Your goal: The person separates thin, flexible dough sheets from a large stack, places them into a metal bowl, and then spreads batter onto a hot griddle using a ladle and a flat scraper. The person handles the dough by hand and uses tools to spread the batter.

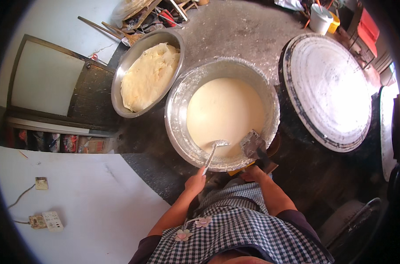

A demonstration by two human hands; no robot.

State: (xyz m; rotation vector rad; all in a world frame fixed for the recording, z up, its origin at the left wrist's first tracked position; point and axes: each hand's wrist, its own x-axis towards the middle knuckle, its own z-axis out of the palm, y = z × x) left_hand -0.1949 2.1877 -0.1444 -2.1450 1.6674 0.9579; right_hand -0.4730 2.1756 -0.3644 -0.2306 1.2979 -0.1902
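Observation:
A large metal basin [175, 122] stands before me, its rim crusted with dried batter. Pale, smooth batter [224, 109] fills its lower part. My left hand [195, 182] is closed around the handle of a metal ladle [210, 158], whose bowl sits in the batter near the basin's near side. A batter-crusted scraper [252, 144] with a flat, dark blade leans over the near right rim. My right hand [253, 173] is just below that scraper, beside a yellow object [235, 171] under the rim. Its fingers are partly hidden, so its hold is unclear.
At left, a metal bowl [115, 95] holds a big mass of dough [150, 76]. To the right is a wide round griddle [328, 92] with a whitish surface. A white bucket [320, 19] stands farther back. Power sockets [52, 221] and a broom [130, 38] are at left.

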